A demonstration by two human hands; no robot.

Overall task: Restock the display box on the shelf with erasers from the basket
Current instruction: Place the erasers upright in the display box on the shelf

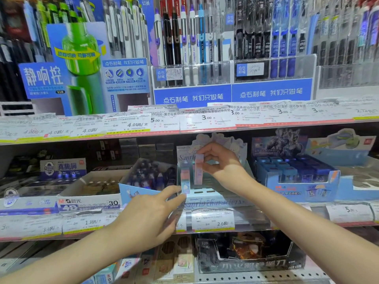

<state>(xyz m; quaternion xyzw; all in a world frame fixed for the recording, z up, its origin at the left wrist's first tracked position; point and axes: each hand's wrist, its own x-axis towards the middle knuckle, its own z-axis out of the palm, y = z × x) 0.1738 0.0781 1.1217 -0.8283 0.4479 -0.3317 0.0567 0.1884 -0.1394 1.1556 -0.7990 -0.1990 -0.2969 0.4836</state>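
Your right hand [220, 165] pinches a pink eraser [198, 171] upright over the display box [215, 198]; left hand [151, 214] steadies another eraser [185, 181]. Light, stiff, slick-wrapped: hold by long sides.

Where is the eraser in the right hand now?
Head view, centre: the pink eraser is upright in the right hand, over the Sanrio display box, right of another eraser by the left hand.

Light: bright, even, cool | Shadows: dim under shelf [184, 128] lip | Glare: faint on price labels [207, 117] | Blur: soft overall, text smeared | Distortion: wide-angle bowing at edges
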